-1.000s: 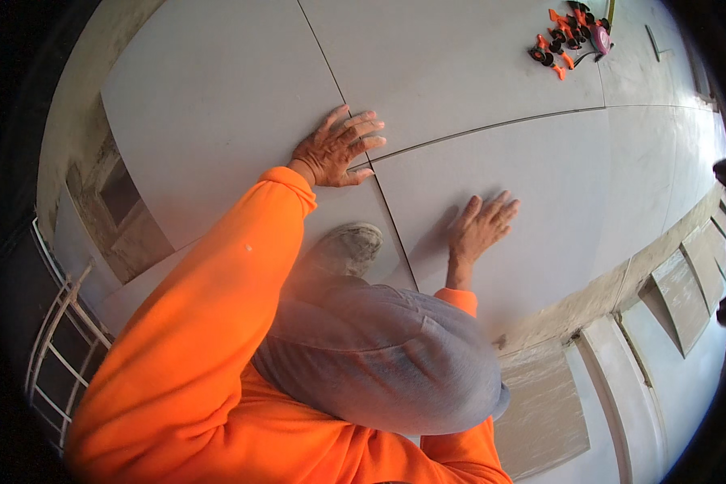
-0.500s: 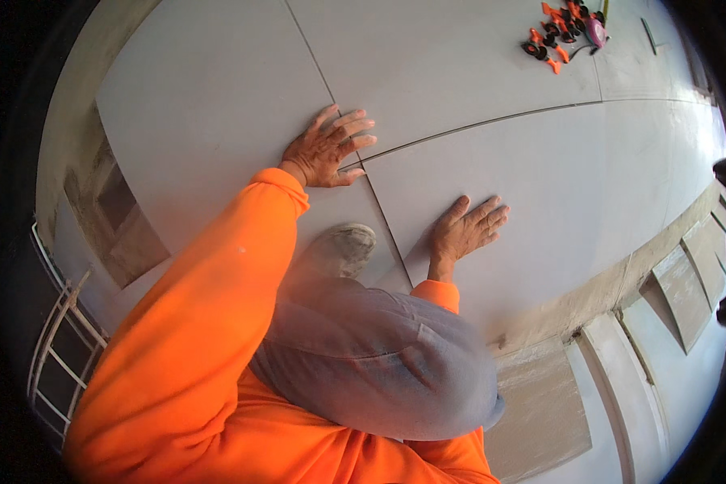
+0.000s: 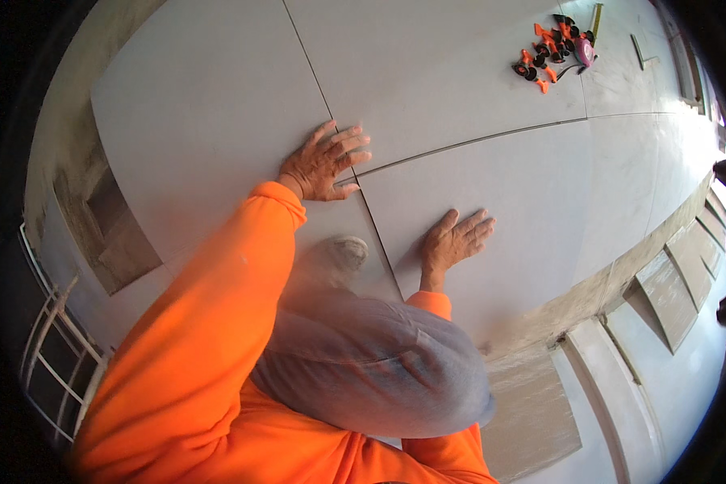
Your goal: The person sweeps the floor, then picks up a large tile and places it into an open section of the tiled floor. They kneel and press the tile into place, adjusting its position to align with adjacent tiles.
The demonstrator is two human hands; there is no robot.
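Large grey floor tiles (image 3: 210, 105) lie flat with narrow dark joints between them. My left hand (image 3: 323, 164) rests palm down with fingers spread, across the joint near the corner where several tiles meet. To its right and nearer to me, my right hand (image 3: 453, 244) presses flat on another grey tile (image 3: 540, 194), its fingers stretched out. Neither hand holds anything. My shoe (image 3: 343, 256) stands on a tile between the two hands, just left of the joint, below my bent knee.
At the far right lie several orange-and-black tile levelling clips (image 3: 544, 52), a pink tape measure (image 3: 584, 52) and a dark angled strip (image 3: 642, 53). Brown tile pieces (image 3: 532, 411) lie lower right beside a pale ledge (image 3: 601, 379). A white metal frame (image 3: 56, 347) stands at the left.
The view has shifted slightly, so tiles and clips appear a little lower and to the left. Both hands stay flat on the tiles in nearly the same places.
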